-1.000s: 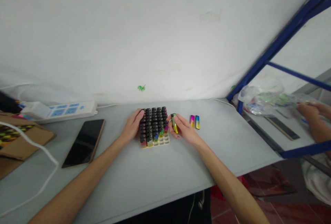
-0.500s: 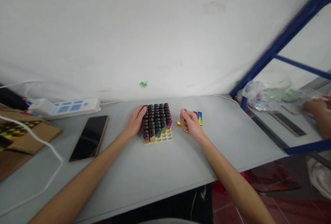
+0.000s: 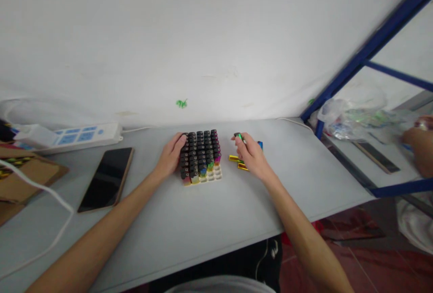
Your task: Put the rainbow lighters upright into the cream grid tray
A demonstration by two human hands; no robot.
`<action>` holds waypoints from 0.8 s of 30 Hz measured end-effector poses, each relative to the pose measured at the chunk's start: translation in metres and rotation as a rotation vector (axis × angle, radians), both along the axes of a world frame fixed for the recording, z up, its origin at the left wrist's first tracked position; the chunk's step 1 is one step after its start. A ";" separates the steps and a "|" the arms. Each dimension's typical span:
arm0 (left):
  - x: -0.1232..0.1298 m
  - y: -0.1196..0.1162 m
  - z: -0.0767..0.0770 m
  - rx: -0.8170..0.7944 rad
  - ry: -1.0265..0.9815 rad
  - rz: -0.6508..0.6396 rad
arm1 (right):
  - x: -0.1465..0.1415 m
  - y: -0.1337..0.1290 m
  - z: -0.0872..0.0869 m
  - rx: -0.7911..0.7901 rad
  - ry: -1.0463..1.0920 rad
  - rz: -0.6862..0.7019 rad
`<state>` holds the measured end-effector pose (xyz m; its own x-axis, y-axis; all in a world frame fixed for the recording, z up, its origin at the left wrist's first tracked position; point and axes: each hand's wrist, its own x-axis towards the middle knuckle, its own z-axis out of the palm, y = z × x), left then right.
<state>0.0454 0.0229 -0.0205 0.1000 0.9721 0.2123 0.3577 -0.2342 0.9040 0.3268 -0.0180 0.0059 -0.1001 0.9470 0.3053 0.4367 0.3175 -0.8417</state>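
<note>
Many lighters (image 3: 199, 151) with black tops and shiny coloured bodies stand upright in rows in a white tray (image 3: 212, 178). Several cells at the tray's near right corner hold no lighter. My left hand (image 3: 171, 154) is wrapped around the left side of this block, its thumb over the top edge. Right of the tray, my right hand (image 3: 249, 152) is closed on a green lighter (image 3: 240, 136), black end up, thumb along its body. Beneath and beside that hand lie gold lighters (image 3: 242, 166) and a blue one (image 3: 260, 144), partly covered by the fingers.
A phone (image 3: 106, 178) lies left on the grey table (image 3: 203, 225), near a white power strip (image 3: 88, 137) and a cardboard box (image 3: 30, 180). A white cable (image 3: 50, 189) crosses the left side. Beyond a blue metal frame (image 3: 365, 53), another person's hand (image 3: 419, 141) is near plastic bags (image 3: 355, 119).
My right hand has lifted slightly and turned, so the green lighter in it now shows. The camera view has shifted a little. My left hand stays on the tray's side.
</note>
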 end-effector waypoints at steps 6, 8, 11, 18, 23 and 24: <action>0.001 -0.002 0.005 -0.008 -0.013 0.007 | 0.038 0.016 -0.009 0.169 -0.343 -0.023; 0.001 -0.002 0.007 -0.016 -0.013 0.011 | 0.042 0.019 -0.015 0.160 -0.380 -0.030; 0.001 -0.002 0.008 -0.021 -0.004 0.020 | 0.039 0.020 -0.019 0.111 -0.440 -0.014; 0.002 -0.002 0.010 -0.046 0.003 0.039 | 0.061 0.019 0.002 0.264 -0.348 -0.209; 0.003 -0.003 0.011 -0.051 -0.001 0.041 | 0.105 0.018 0.004 0.116 -0.376 -0.507; 0.003 -0.003 0.011 -0.044 0.005 0.043 | 0.110 0.019 0.002 0.063 -0.410 -0.517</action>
